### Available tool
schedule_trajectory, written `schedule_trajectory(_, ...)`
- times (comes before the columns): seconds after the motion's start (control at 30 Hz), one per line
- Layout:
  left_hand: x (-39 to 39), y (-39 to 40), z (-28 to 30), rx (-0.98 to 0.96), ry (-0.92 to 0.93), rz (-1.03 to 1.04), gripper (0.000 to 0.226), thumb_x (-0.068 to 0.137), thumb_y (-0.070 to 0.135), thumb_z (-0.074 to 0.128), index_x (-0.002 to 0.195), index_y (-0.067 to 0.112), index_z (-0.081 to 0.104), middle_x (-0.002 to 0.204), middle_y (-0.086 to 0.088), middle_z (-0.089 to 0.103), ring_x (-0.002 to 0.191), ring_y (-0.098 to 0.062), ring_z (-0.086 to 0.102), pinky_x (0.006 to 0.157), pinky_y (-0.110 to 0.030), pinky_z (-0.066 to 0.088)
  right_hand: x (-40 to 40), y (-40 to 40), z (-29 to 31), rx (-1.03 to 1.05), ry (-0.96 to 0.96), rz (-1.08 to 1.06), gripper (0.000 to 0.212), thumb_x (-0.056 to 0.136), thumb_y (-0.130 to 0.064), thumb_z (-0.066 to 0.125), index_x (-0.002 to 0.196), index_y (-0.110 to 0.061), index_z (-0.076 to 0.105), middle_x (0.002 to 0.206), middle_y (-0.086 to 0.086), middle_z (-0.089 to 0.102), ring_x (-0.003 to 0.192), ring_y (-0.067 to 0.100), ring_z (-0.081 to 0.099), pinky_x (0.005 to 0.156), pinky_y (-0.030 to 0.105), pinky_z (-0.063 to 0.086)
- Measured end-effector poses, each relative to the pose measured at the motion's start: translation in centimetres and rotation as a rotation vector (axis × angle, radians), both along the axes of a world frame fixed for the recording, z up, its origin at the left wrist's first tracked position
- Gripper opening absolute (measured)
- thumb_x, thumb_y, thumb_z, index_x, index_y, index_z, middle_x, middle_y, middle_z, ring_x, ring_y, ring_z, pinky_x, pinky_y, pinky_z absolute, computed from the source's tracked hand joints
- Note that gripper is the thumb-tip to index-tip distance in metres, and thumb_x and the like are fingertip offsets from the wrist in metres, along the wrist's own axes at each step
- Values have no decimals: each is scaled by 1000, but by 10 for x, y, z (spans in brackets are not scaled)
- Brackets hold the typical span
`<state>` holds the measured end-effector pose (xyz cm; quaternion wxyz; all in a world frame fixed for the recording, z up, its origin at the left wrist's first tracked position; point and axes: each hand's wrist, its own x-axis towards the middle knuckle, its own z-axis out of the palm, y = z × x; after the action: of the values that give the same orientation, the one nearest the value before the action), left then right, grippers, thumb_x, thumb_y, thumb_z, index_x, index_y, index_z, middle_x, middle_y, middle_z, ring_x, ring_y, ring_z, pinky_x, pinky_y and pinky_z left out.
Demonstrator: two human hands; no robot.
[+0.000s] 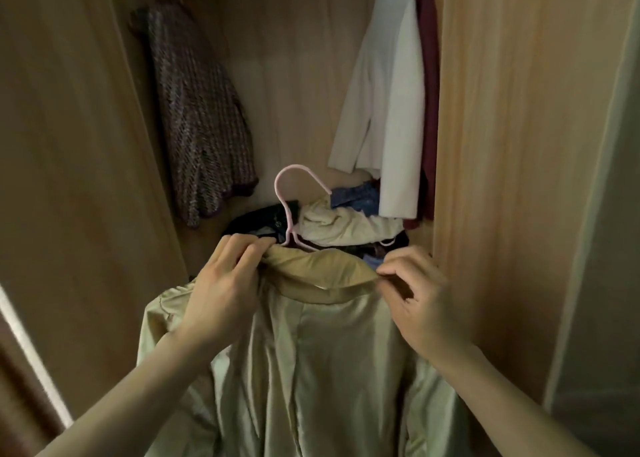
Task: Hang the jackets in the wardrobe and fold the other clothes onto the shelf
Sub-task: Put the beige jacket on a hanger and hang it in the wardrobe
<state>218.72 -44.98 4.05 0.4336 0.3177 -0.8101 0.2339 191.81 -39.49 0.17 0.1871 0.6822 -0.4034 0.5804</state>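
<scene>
Wooden wardrobe (pixel 502 144) stands open ahead of you, tweed jacket (pixel 201 117) hanging left, white jacket (pixel 388 110) right, clothes pile (pixel 346 224) on its floor. Your left hand (pixel 221 290) and right hand (pixel 415 300) both pinch the collar of the beige jacket (pixel 311 370), held on a pink hanger (pixel 289 207) before the opening.
</scene>
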Motion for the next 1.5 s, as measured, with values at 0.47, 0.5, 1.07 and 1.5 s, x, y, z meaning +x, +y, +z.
schedule_trajectory(0.47, -1, -36, 4, -87, 99, -61, 30, 96, 0, 47, 121, -5, 63, 107, -17, 59, 91, -34, 57, 75, -48, 50, 10, -26, 52, 327, 45, 108, 17, 89, -37, 69, 98, -25, 61, 90, -15, 63, 87, 6, 63, 75, 26, 54)
schedule_trajectory(0.5, 1, -38, 5, -92, 98, -69, 30, 96, 0, 47, 121, -5, 63, 107, -17, 60, 91, -33, 57, 75, -47, 50, 13, -30, 55, 343, 43, 96, 16, 89, -33, 70, 100, -27, 61, 91, -16, 63, 88, 4, 63, 76, 25, 54)
schedule_trajectory(1.07, 115, -81, 35, -269, 173, -51, 12, 92, 10, 63, 98, 3, 70, 100, -6, 68, 85, -26, 61, 73, -36, 52, 119, -101, 68, 67, 17, -45, 14, 88, -7, 70, 99, -11, 62, 92, -4, 59, 82, 9, 58, 70, 18, 46)
schedule_trajectory(1.5, 149, -134, 43, -224, 183, -37, 18, 97, 11, 54, 106, 2, 67, 100, -7, 63, 88, -25, 58, 74, -37, 49, 135, -154, 83, -32, 36, -63, 18, 86, -8, 72, 96, -13, 58, 89, -5, 58, 79, 8, 57, 67, 20, 46)
